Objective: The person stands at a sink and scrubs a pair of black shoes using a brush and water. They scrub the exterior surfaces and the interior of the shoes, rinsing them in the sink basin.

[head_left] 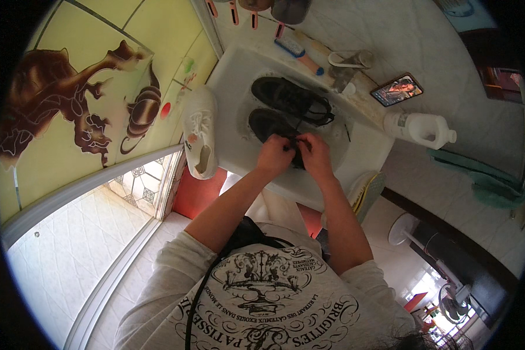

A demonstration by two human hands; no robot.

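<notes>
Head view. Sink [230, 70], white, holding two black shoes. Near shoe [265, 121]: in the basin, toe away from the person. Left hand [275, 153] and right hand [314, 154]: side by side, fingers closed on its dark upper; lace or tongue, cannot tell. Handling, judged: light, soft upper, firmer sole, not fragile, slippery if wet. Best hold: heel or sole edges. Far shoe [281, 95]: just beside, untouched.

Black shoe [267, 123], toe leftward, matching shoe [284, 97] just beyond, both in white sink [231, 111]
</notes>
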